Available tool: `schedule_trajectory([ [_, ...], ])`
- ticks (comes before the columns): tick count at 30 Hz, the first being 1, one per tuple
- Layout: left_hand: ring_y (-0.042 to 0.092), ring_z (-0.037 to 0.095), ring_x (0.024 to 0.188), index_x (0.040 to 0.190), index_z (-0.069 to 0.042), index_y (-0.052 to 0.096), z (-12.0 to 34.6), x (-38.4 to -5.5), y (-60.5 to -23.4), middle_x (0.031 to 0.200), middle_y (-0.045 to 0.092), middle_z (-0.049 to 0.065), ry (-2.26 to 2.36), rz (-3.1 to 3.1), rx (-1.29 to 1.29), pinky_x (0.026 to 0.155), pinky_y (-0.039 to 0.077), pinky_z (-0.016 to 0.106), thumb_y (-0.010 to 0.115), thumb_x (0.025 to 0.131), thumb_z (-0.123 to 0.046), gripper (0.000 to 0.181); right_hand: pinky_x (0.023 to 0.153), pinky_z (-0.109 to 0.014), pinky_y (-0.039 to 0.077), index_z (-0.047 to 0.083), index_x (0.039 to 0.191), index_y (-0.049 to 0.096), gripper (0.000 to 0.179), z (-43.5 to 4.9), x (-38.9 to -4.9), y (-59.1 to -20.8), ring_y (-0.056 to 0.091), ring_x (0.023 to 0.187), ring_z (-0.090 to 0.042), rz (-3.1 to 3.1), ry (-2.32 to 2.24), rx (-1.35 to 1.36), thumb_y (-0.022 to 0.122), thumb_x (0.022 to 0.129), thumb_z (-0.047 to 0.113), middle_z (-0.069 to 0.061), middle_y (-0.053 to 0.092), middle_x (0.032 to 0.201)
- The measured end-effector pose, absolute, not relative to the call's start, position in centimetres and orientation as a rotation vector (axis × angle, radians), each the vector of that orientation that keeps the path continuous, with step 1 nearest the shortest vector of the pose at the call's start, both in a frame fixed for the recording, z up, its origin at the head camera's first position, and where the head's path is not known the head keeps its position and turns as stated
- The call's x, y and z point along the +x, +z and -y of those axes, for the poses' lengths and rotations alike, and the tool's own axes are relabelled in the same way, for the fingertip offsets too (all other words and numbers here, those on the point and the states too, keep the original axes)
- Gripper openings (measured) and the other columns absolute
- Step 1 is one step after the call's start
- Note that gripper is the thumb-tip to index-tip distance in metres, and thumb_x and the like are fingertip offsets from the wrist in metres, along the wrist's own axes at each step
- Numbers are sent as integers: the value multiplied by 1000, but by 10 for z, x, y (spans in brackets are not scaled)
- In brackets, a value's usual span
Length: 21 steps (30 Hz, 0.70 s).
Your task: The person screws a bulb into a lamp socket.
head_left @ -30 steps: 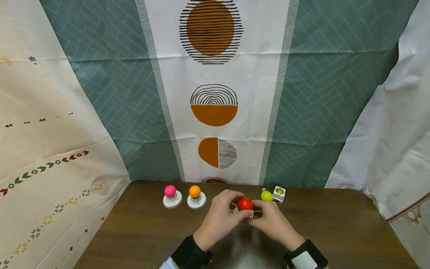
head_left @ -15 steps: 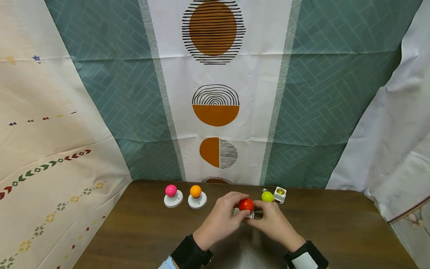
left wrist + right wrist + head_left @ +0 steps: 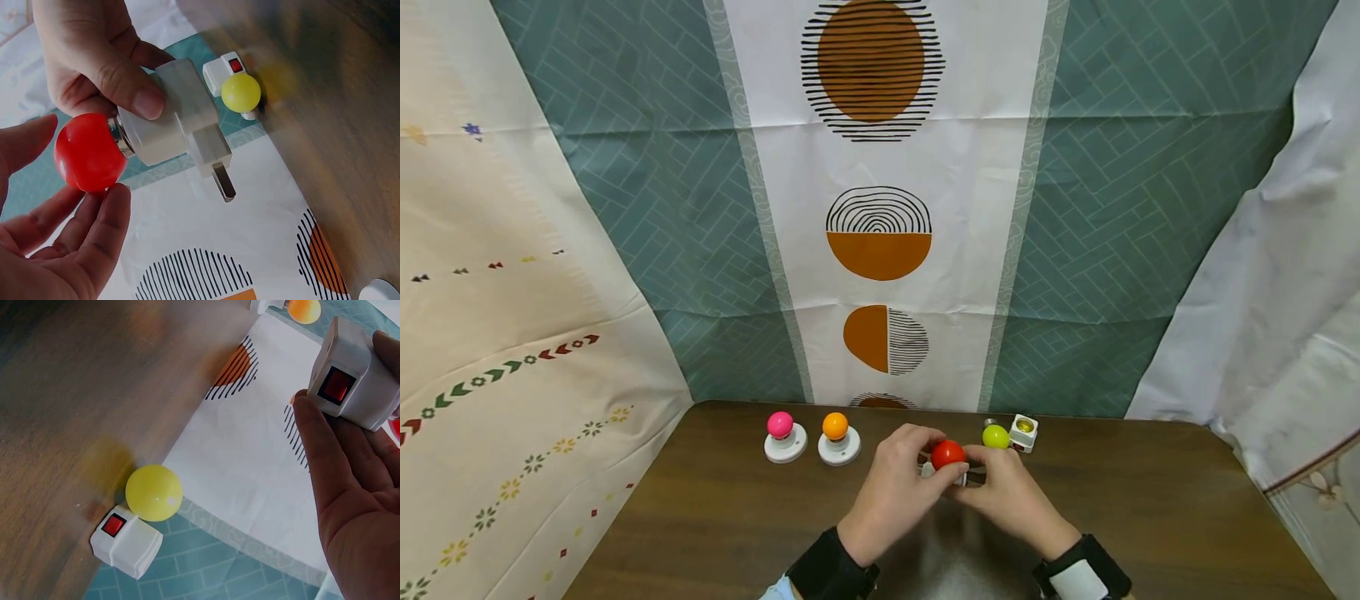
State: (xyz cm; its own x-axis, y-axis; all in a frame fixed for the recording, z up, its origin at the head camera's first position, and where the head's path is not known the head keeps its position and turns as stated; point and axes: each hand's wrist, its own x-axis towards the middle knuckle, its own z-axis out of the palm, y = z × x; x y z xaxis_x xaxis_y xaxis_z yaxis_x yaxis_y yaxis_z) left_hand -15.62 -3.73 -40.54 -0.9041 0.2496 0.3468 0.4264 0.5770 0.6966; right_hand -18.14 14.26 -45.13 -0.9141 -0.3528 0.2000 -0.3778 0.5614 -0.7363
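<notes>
My right hand grips a white plug-in lamp socket, its thumb lying along the side in the left wrist view. A metal plug pin sticks out of the socket, and a red rocker switch shows on it in the right wrist view. The red light bulb sits at the socket's mouth, with some of its metal screw base visible. My left hand holds this bulb, fingertips against its underside and thumb close to the opposite side. Both hands are held over the table.
Behind my right hand lie a yellow-green bulb and a second white plug-in socket beside it. Toward the left, a pink bulb and an orange bulb stand in round white bases. Patterned cloth hangs behind the wooden table.
My left wrist and thumb have shifted slightly around the red bulb. The right hand keeps its hold on the socket in nearly the same place.
</notes>
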Motion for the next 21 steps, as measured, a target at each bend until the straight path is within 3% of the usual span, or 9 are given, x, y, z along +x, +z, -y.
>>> schedule_trajectory([
  [12, 57, 7, 87, 110, -12, 63, 38, -158, -406, 105, 61, -3, -1175, 2579, -703, 76, 51, 15, 69, 85, -25, 29, 75, -24, 54, 26, 98, 67, 32, -144, -182, -450, 62, 78, -6, 2719, 1331, 671, 79, 72, 38, 16, 67, 89],
  [21, 56, 8, 96, 122, -17, 57, 41, -159, -404, 119, 57, -3, -1219, 2689, -738, 83, 52, 21, 66, 88, -24, 36, 77, -22, 53, 25, 103, 67, 36, -145, -181, -450, 62, 82, -5, 2738, 1340, 674, 78, 72, 41, 15, 68, 94],
])
